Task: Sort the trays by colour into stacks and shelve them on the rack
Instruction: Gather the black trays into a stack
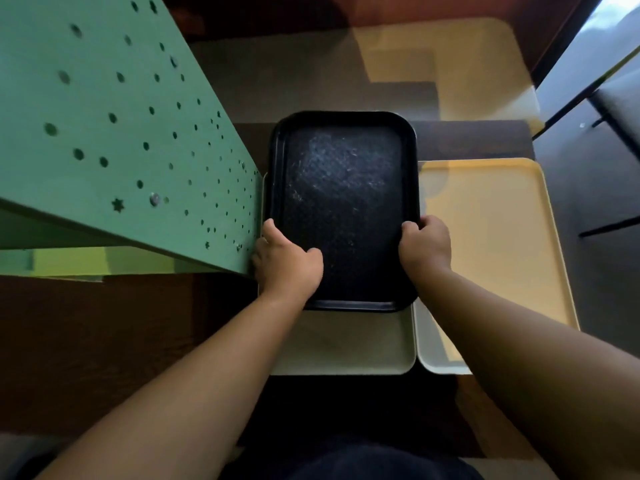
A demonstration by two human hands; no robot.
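A black textured tray is in the middle of the view, long side pointing away from me. My left hand grips its left rim and my right hand grips its right rim, thumbs on top. It sits over a pale grey-white tray, whose near end shows below it. Beside that, on the right, lies a cream-yellow tray.
A green perforated panel of the rack rises at the left, its edge touching my left hand. A dark brown surface lies under the trays. Another pale tray sits further back. Black chair legs stand at the right.
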